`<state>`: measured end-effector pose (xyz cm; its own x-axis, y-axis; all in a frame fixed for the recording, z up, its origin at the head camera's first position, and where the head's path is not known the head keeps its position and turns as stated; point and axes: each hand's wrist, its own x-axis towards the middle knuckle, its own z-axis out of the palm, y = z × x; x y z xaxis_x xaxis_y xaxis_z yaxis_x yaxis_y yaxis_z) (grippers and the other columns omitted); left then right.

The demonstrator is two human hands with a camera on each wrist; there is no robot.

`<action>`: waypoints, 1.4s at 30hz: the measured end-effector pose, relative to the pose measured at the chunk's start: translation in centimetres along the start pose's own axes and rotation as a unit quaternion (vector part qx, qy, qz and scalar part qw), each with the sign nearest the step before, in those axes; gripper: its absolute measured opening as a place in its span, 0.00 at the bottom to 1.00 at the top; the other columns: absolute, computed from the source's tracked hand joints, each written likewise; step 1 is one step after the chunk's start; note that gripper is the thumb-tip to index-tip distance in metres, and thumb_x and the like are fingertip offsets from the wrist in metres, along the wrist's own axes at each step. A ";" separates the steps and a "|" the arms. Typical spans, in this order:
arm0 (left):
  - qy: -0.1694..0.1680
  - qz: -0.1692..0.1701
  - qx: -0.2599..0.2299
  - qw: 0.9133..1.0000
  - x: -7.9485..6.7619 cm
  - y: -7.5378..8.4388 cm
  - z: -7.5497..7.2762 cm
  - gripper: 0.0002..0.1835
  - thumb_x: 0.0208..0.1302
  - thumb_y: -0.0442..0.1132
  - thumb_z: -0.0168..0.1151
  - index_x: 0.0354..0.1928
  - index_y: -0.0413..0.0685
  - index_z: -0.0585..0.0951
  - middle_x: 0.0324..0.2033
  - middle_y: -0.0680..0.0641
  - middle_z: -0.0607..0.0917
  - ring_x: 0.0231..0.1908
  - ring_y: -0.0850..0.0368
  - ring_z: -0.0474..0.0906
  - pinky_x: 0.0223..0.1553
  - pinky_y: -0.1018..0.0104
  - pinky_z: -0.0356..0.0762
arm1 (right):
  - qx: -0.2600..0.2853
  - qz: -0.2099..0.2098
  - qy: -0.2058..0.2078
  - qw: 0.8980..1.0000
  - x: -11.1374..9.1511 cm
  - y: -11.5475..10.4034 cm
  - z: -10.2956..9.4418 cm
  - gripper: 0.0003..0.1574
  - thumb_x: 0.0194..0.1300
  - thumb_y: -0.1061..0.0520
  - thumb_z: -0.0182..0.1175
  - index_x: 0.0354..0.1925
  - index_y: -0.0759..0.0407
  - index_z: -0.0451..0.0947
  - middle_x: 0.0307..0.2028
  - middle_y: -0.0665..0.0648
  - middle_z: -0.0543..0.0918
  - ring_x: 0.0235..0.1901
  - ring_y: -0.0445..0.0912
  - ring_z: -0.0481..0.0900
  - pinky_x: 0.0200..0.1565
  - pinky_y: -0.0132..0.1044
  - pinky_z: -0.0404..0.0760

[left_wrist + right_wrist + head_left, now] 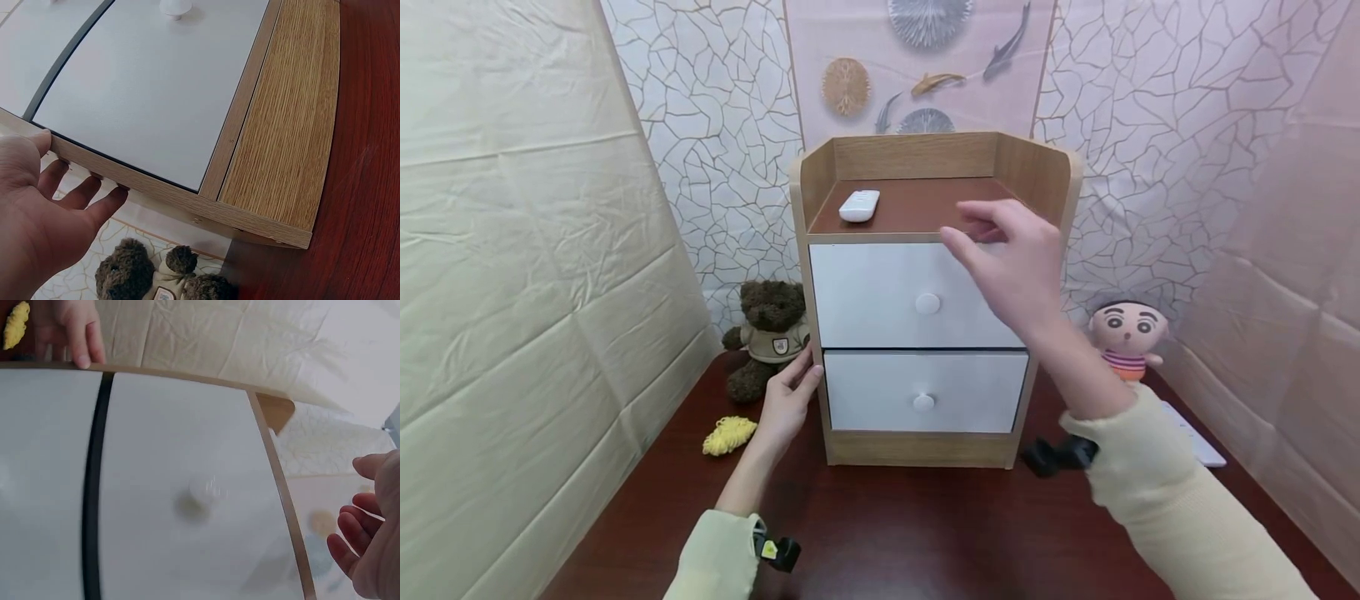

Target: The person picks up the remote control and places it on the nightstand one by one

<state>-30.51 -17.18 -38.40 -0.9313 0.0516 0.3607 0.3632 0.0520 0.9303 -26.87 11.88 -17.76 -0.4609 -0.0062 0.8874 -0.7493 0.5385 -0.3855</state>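
Observation:
A small two-drawer cabinet (921,450) with wood-grain edges and white fronts stands ahead, both drawers closed. On its brown top shelf lies a white oblong object (860,206) that looks like a remote control. My left hand (787,406) touches the cabinet's left side; in the left wrist view its thumb rests on the front edge and its fingertips press the outer side panel. My right hand (1011,258) hovers in front of the top shelf, right of the white object, fingers loosely bent and holding nothing. Below it is the upper drawer's round knob (927,303).
A brown teddy bear (771,333) sits left of the cabinet, behind a bundle of yellow yarn (728,435). To the right are a plush doll (1127,333) and a flat white item (1195,437), partly behind my right sleeve. Raised panels (917,157) border the top shelf at back and sides.

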 end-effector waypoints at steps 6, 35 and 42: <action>0.003 -0.009 0.005 1.000 -0.1 -0.2 -0.2 0.31 0.81 0.41 0.53 0.80 0.44 0.59 0.78 0.44 0.59 0.75 0.47 0.59 0.70 0.50 0.65 | -0.064 0.049 0.006 0.997 -4.0 2.2 -4.5 0.22 0.65 0.56 0.73 0.55 0.62 0.86 0.46 0.61 0.88 0.44 0.51 0.84 0.55 0.39 0.71; 0.012 -0.019 0.004 1.000 0.1 -0.4 0.1 0.31 0.82 0.41 0.52 0.80 0.44 0.58 0.78 0.43 0.57 0.75 0.45 0.57 0.70 0.47 0.64 | -0.156 0.324 0.045 0.932 -20.7 18.0 -17.4 0.32 0.64 0.54 0.73 0.61 0.69 0.80 0.31 0.15 0.72 0.32 0.14 0.72 0.34 0.12 0.68; 0.008 -0.017 0.011 1.000 0.1 -0.4 0.2 0.31 0.82 0.42 0.52 0.80 0.44 0.58 0.78 0.41 0.56 0.76 0.44 0.56 0.71 0.46 0.62 | -0.161 0.320 0.016 0.934 -23.2 20.7 -16.6 0.34 0.63 0.53 0.73 0.61 0.70 0.79 0.32 0.13 0.69 0.31 0.12 0.70 0.34 0.11 0.67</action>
<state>-30.74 -16.97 -38.77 -0.9436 0.0330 0.3294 0.3310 0.0747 0.9407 -23.80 37.17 -42.17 -0.7474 0.4256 0.5103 -0.1411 0.6488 -0.7477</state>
